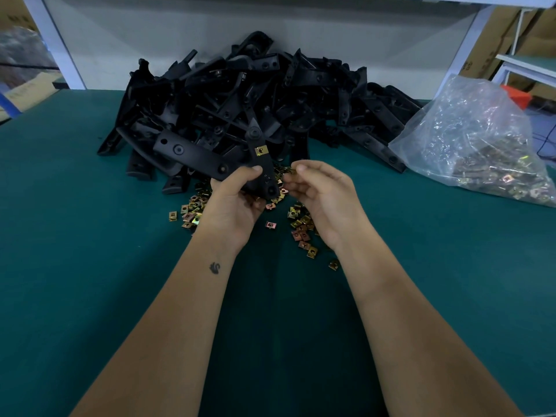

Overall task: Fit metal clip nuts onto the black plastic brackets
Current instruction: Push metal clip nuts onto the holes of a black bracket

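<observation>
Gripped at the centre of the frame, a black plastic bracket (264,164) is held upright by the left hand (237,200), thumb laid across its face and fingers curled behind, its lower end hidden in the palm. One brass-coloured clip nut (261,151) is seen seated on the bracket's upper part. Just to the right, the right hand (319,194) is raised with fingers curled; a small clip nut seems pinched at its fingertips (296,169), though this is hard to make out. Loose clip nuts (302,227) are scattered on the green table (90,236) beneath both hands. Behind, a bracket pile (255,94) is heaped, and a clear bag (478,136) of nuts lies at the right.
</observation>
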Demonstrator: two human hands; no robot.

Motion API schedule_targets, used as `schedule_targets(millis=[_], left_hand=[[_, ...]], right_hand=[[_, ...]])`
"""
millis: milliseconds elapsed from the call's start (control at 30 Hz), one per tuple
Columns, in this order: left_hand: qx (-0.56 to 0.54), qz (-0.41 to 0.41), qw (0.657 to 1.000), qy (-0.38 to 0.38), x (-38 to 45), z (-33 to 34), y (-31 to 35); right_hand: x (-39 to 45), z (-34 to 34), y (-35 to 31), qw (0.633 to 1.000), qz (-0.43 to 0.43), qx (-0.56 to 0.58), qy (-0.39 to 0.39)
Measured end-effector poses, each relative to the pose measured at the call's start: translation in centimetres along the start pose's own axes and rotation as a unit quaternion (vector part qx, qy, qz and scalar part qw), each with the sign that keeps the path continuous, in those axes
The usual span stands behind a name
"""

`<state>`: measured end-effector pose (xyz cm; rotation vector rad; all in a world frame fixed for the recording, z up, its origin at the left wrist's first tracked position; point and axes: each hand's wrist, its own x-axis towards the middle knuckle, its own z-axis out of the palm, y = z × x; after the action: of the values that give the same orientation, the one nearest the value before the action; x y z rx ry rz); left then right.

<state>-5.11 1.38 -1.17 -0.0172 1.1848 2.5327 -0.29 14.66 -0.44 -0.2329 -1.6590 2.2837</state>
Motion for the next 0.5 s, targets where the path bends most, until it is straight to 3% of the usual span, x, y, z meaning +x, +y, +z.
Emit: schedule_targets(millis=[200,500], left_hand=[[-0.019,-0.007,0.999,-0.03,0.03,-0.24,-0.03],[-0.029,-0.018,0.996,-0.084,0.11,-0.74,0.17]], right_hand=[[0.02,0.12,0.42,0.994,-0.048,-0.094,0.021],[-0.1,0.2,0.25,0.997,-0.04,-0.064,-0.018]])
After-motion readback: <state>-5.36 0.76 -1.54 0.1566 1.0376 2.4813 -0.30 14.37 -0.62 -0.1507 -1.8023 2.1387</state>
